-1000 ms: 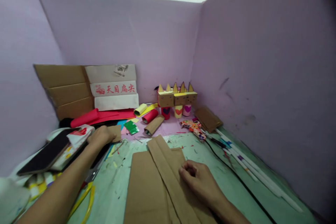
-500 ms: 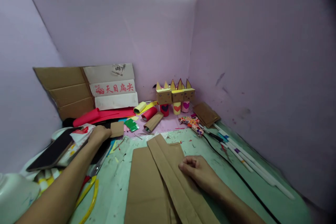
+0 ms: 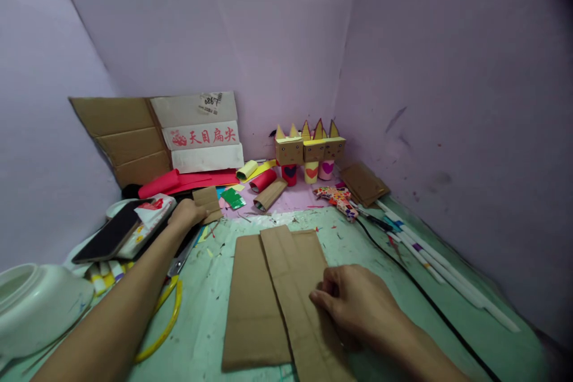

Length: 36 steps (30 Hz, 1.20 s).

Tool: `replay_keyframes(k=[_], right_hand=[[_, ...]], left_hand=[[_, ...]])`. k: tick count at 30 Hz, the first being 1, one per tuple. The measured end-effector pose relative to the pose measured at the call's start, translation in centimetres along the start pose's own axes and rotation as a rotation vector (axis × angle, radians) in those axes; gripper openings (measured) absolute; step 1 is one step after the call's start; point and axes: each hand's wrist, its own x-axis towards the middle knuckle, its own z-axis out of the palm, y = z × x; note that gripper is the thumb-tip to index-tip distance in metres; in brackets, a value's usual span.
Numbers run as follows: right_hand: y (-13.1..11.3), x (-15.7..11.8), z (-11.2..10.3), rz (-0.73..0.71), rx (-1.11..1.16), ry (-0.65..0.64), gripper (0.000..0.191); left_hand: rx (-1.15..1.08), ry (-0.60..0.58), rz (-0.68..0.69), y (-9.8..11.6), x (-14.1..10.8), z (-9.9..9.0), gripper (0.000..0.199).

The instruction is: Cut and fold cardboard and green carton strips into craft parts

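My left hand [image 3: 188, 215] reaches to the back left, its fingers closed on a small brown cardboard piece [image 3: 208, 203] with a crease across it. My right hand [image 3: 358, 298] rests with curled fingers over the right side of the cardboard in front of me; what is inside its fingers, if anything, is hidden. A long cardboard strip [image 3: 286, 286] lies at a slant across a larger flat cardboard sheet [image 3: 250, 310]. By my left forearm are scissors with yellow handles [image 3: 172, 316], partly covered by the arm.
At the back stand several box-headed cardboard figures [image 3: 290, 152] with pointed ears. A patterned glue gun [image 3: 338, 198] with a black cord lies right, near white sticks [image 3: 447, 271]. Left are a dark phone [image 3: 110, 233] and a white bowl [image 3: 40, 310]. A printed cardboard panel [image 3: 206, 134] leans behind.
The view has tilted down. The small cardboard piece at my left hand has turned and shows more of its surface. The long strip lies straighter, and my right hand sits closer over it.
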Motion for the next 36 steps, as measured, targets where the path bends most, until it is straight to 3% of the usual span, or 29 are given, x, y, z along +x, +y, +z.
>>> replay_keyframes(k=[3, 6, 9, 12, 16, 20, 24, 27, 32, 36], right_hand=[[-0.6, 0.5, -0.6, -0.167, 0.010, 0.074, 0.013], [-1.2, 1.7, -0.2, -0.525, 0.083, 0.168, 0.040], [-2.1, 2.9, 1.1, -0.666, 0.008, 0.080, 0.054], [-2.6, 3.3, 2.4, -0.647, -0.057, -0.068, 0.063], [-2.4, 2.6, 3.3, -0.660, -0.041, -0.133, 0.070], [-2.2, 1.8, 3.1, -0.650, 0.012, -0.103, 0.066], [-2.3, 2.2, 2.4, -0.656, 0.173, 0.033, 0.037], [-2.3, 4.3, 2.0, -0.527, 0.424, 0.053, 0.023], [-2.2, 9.5, 2.2, -0.182, 0.599, 0.063, 0.031], [-2.5, 11.6, 2.6, -0.112, 0.706, -0.010, 0.014]], left_hand=[[-0.139, -0.088, -0.012, 1.2, -1.6, -0.7, 0.029], [-0.307, -0.138, -0.003, 3.5, -4.2, -0.2, 0.030], [-0.449, -0.193, 0.011, 5.7, -7.3, 1.9, 0.029], [-0.556, -0.219, 0.039, 6.9, -9.7, 4.6, 0.028], [-0.627, -0.181, 0.127, 7.1, -10.5, 6.8, 0.025], [-0.635, -0.181, 0.232, 6.4, -10.2, 7.5, 0.018], [-0.633, -0.256, 0.248, 5.8, -10.2, 7.9, 0.018], [-0.618, -0.337, 0.232, 5.7, -10.2, 7.8, 0.020], [-0.617, -0.423, 0.218, 5.7, -10.0, 7.7, 0.019], [-0.687, -0.410, 0.230, 5.8, -9.7, 8.1, 0.020]])
